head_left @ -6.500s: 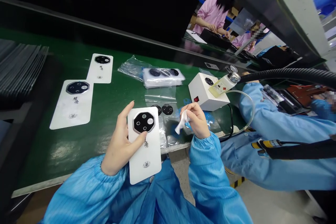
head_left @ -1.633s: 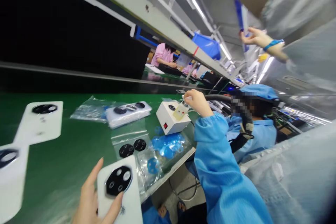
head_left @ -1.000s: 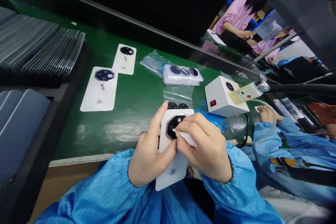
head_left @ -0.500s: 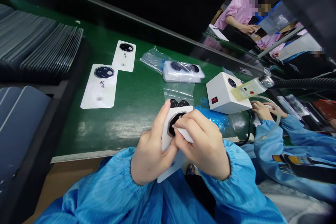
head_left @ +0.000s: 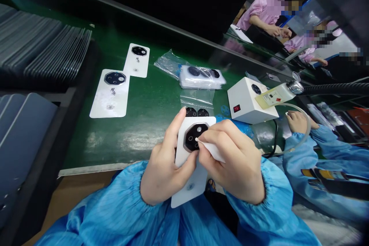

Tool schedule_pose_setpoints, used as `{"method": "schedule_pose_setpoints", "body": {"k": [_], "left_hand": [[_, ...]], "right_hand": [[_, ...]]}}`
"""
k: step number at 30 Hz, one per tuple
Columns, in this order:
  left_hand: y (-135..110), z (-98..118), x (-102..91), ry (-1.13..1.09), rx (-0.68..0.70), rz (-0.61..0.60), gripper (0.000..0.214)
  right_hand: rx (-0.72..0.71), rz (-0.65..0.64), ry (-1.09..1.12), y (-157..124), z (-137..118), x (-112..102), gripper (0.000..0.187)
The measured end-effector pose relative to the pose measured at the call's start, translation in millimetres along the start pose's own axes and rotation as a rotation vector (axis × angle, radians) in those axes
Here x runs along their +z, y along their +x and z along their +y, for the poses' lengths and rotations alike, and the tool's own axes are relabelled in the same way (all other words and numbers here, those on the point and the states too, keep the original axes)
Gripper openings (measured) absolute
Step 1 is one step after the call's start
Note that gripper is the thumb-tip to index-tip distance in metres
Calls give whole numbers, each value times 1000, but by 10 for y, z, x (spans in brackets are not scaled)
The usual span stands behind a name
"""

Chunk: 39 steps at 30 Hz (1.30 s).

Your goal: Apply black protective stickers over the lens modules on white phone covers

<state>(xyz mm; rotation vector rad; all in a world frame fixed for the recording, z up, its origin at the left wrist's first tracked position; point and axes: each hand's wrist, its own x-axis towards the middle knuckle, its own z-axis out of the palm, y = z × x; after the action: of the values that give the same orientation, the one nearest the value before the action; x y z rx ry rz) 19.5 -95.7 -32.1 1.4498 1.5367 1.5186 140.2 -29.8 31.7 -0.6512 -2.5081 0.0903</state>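
Note:
My left hand (head_left: 164, 163) grips a white phone back cover (head_left: 191, 182) from the side and below, thumb on its face. An octagonal black camera module (head_left: 196, 137) with round lenses sits on the cover's upper end. My right hand (head_left: 235, 163) pinches a folded white wipe (head_left: 212, 151), and the wipe's tip touches the module. Both hands hide the cover's middle. Two similar white covers (head_left: 109, 94) (head_left: 136, 60) lie on the green conveyor belt (head_left: 144, 130) beyond my hands, with module pieces in a plastic bag (head_left: 196, 112) just past the cover I hold.
A bagged stack of lens pieces (head_left: 201, 77) and blue film scraps (head_left: 232, 126) lie on the belt. A white box with a red switch (head_left: 245, 100) carries a bottle (head_left: 276, 97) and black hose. A co-worker's hand (head_left: 298, 121) is at right; stacked grey sheets (head_left: 49, 52) are at left.
My right hand has brought the wipe from beside the cover onto the module. In the last half second, the cover turned slightly and more of the module shows.

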Motion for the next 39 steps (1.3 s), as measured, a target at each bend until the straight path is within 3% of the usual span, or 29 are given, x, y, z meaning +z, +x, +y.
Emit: {"method": "schedule_pose_setpoints", "body": {"k": [6, 13, 32, 39], "left_hand": [[-26, 28, -11, -131, -91, -1, 76], [-19, 39, -16, -110, -80, -38, 78], [-20, 10, -12, 33, 45, -48, 77], [3, 13, 14, 125, 149, -6, 77]], "right_hand": [[-5, -23, 0, -19, -9, -18, 9], [-47, -57, -24, -9, -16, 6, 10], [-66, -46, -101, -10, -14, 66, 19], [-29, -53, -136, -24, -46, 65, 17]]}}
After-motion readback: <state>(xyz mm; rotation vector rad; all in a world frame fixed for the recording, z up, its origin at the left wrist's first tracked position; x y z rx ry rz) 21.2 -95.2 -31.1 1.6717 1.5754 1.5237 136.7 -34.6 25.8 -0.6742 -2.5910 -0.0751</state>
